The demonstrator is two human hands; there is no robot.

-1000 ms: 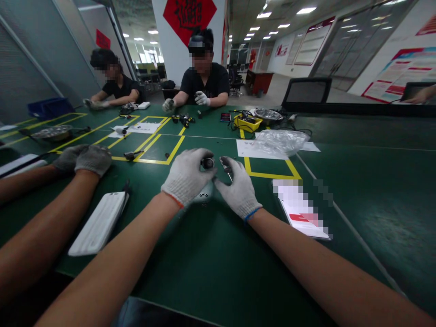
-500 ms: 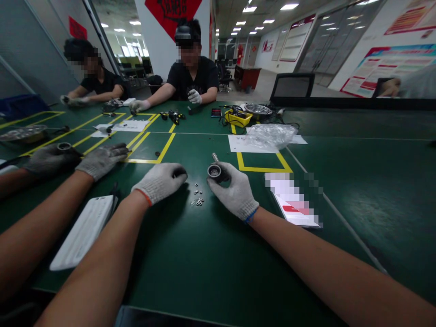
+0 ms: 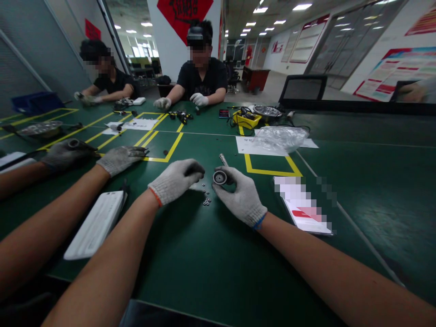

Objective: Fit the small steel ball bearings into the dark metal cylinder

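In the centre of the frame, my right hand [image 3: 241,195] grasps a dark round part [image 3: 220,177], and a silvery metal piece [image 3: 223,159] sticks out above its fingers. My left hand [image 3: 177,180], just to the left, has bent fingers; I cannot tell whether they pinch something. Small rings [image 3: 207,201] lie between, on the green table [image 3: 204,254].
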